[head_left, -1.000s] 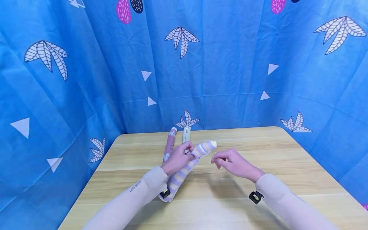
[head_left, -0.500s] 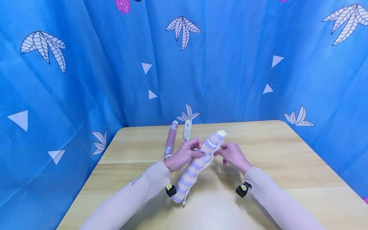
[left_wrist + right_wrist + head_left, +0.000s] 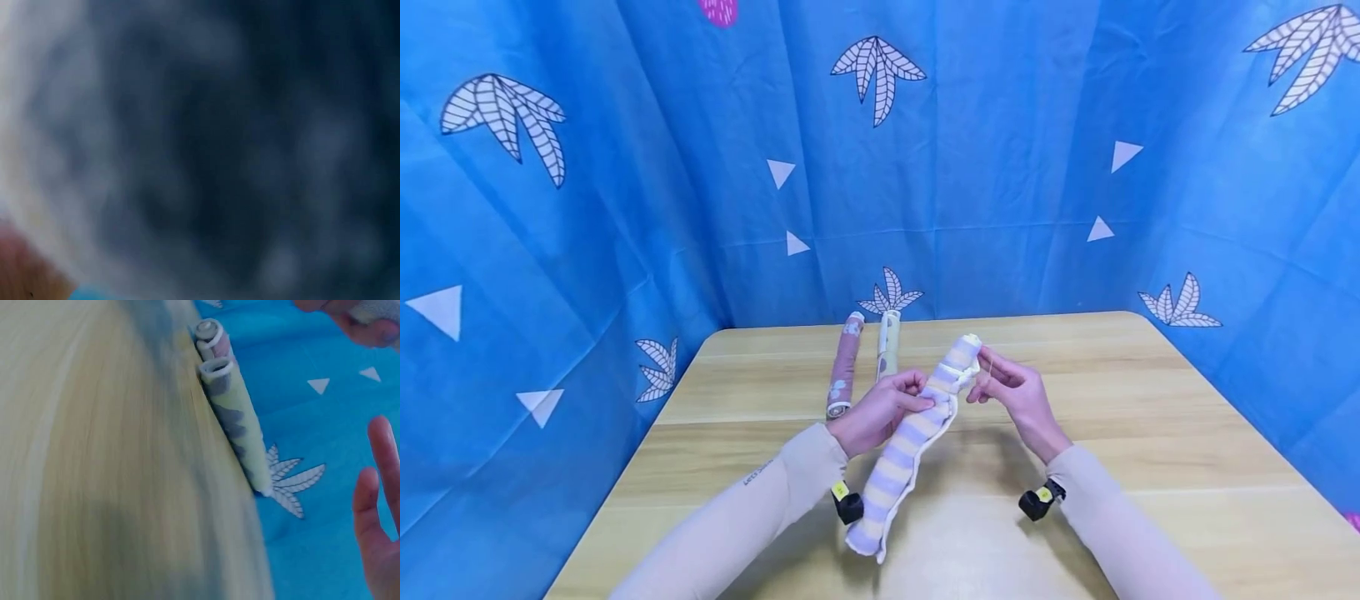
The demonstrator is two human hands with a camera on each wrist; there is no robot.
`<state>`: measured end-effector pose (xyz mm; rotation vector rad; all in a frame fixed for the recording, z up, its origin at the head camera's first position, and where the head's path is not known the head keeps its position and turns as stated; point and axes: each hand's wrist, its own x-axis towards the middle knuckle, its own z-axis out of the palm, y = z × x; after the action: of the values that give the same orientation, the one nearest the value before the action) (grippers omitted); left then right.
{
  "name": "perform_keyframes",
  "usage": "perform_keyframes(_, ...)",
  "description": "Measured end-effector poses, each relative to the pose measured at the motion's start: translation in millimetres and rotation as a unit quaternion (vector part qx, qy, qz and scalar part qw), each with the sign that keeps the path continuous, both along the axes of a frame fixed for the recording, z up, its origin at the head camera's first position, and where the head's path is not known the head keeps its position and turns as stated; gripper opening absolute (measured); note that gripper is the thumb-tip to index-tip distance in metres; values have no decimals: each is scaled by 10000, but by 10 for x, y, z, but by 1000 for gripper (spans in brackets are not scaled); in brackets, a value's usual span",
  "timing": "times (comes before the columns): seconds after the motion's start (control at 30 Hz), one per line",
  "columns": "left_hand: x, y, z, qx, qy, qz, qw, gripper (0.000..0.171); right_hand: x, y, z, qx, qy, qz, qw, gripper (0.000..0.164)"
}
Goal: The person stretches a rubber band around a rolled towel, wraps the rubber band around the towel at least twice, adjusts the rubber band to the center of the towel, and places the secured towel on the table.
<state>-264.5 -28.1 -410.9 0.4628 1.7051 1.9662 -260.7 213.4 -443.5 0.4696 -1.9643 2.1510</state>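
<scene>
My left hand (image 3: 880, 410) grips the upper middle of a rolled towel (image 3: 901, 454) with lilac and cream stripes, its thumb across the front. The roll slants from lower left to upper right, with a loose white-edged flap along its right side. Close to the top end is my right hand (image 3: 1021, 398), fingers bent around a thin pale loop like a rubber band (image 3: 990, 367). Two of its fingers (image 3: 382, 456) stand up in the right wrist view. Dark, blurred cloth (image 3: 206, 144) fills most of the left wrist view.
Behind the left hand, a mauve rolled towel (image 3: 846, 362) and a pale green rolled towel (image 3: 888, 346) lie side by side on the wooden table (image 3: 1120, 400). A blue patterned curtain (image 3: 1000, 167) hangs around the table's back and sides.
The striped roll has turned, its flap now facing right. My right hand came in to the roll's upper part, then drew slightly away beside its top end. The left hand keeps its grip.
</scene>
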Motion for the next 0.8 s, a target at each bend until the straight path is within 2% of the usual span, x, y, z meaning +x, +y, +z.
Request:
perform_keyframes(0.1,12,-8,-9,96,-238,-76,9996,17,101,38,71,500,207,169,9984,62)
perform_keyframes(0.2,36,-10,-10,56,-329,-123,9994,16,169,41,155,957,316,105,9949,67)
perform_keyframes(0.3,70,-2,3,-81,-237,-98,9996,15,210,36,227,1493,486,-10,9876,69)
perform_keyframes(0.47,120,40,43,-396,37,-152,9991,13,249,14,371,2156,1139,1,9698,72)
perform_keyframes(0.6,146,67,83,-595,224,-167,9978,14,281,-29,516,2608,1804,30,9484,77)
perform_keyframes(0.73,160,68,115,-789,350,-122,9962,16,324,-88,645,3153,2293,-30,9209,72)
perform_keyframes(0.8,166,61,122,-914,449,-145,9947,18,348,-133,705,3505,2514,-53,9022,69)
